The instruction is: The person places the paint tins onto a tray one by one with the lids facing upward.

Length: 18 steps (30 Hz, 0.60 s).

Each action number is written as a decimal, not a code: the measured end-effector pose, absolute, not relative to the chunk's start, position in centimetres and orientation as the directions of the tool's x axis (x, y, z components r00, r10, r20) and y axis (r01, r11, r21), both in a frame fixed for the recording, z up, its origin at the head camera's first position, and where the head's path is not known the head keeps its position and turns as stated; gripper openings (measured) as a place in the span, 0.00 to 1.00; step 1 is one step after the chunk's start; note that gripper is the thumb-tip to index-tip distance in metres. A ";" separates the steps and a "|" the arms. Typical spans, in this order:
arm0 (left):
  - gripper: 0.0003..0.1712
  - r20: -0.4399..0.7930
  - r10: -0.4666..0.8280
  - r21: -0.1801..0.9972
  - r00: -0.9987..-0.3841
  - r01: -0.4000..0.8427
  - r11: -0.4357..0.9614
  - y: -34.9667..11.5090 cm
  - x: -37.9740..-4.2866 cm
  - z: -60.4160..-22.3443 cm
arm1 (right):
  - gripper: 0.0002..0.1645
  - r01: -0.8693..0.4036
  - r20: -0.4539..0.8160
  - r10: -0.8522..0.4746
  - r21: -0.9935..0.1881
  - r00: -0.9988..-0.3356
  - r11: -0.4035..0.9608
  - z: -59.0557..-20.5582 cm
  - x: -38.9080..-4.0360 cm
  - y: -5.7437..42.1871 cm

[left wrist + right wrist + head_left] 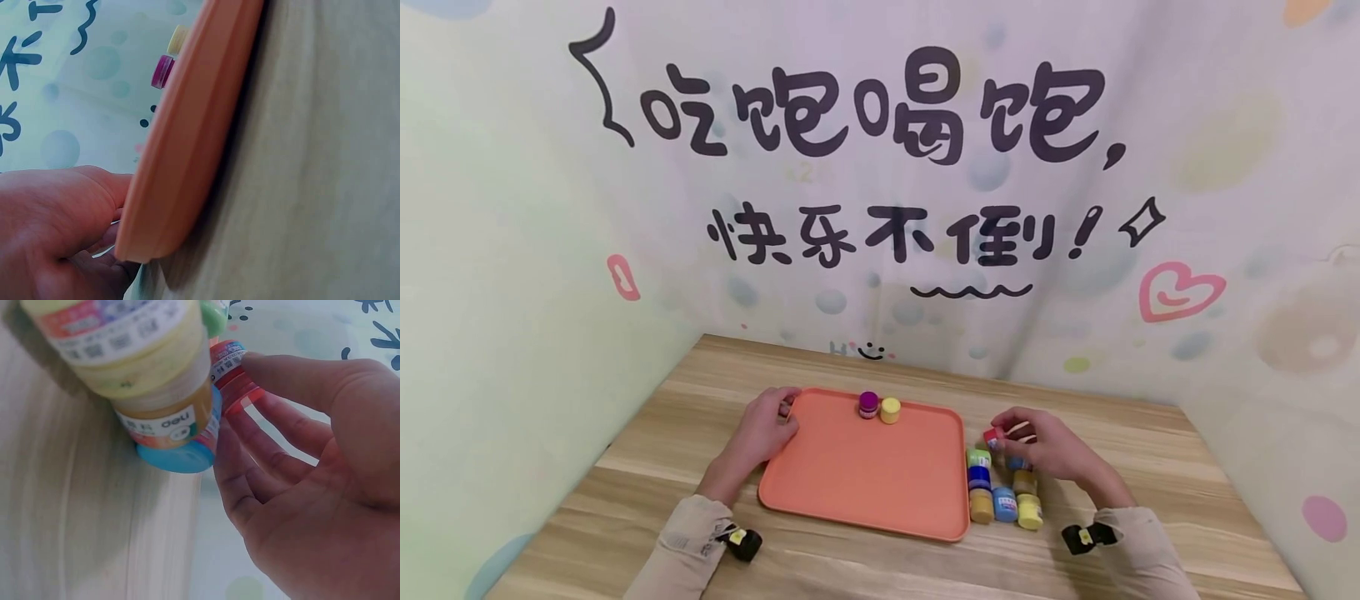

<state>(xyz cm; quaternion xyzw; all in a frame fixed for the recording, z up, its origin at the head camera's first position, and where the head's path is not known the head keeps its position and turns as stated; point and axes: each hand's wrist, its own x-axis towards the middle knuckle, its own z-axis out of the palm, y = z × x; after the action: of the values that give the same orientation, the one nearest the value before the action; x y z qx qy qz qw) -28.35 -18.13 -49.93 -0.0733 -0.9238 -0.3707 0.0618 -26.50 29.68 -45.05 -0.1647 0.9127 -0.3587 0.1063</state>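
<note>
My right hand [1045, 442] pinches a small red paint jar [992, 437] between thumb and fingers, just beyond a cluster of jars at the tray's right side. The right wrist view shows the red jar's printed label [228, 362] under the thumb. My left hand [767, 425] grips the far left corner of the orange tray [865, 475], its thumb at the rim and its fingers partly hidden behind the edge. A purple paint jar [868, 405] and a pale yellow paint jar [891, 410] stand side by side on the tray near its far rim.
Beside the tray's right edge stand a green jar [979, 458], dark blue jar [979, 477], ochre jar [981, 506], light blue jar [1004, 504], yellow jar [1030, 512] and brown jar [1024, 481]. Another blue jar [1019, 462] is partly covered by the right hand. A printed wall backs the wooden table [850, 567].
</note>
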 end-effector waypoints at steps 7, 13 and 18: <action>0.27 0.166 0.090 0.681 -0.982 0.180 0.709 -18.1 -28.4 -49.9 | 0.17 -0.233 -0.051 -0.359 -0.674 -0.932 0.701 -44.8 -26.5 29.4; 0.27 0.171 0.094 0.682 -0.981 0.186 0.707 -18.0 -28.2 -49.6 | 0.19 -0.265 -0.015 -0.363 -0.656 -0.931 0.707 -44.6 -26.7 28.9; 0.27 0.164 0.091 0.686 -0.982 0.180 0.705 -17.9 -28.1 -49.4 | 0.20 -0.289 0.021 -0.363 -0.649 -0.932 0.704 -44.6 -26.7 28.4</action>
<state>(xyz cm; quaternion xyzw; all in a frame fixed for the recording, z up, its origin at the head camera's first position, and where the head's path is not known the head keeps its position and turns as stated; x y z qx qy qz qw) -28.11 -17.94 -49.43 -0.0734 -0.9214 -0.3770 0.0591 -26.69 28.42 -44.57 -0.1768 0.9215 -0.3415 0.0543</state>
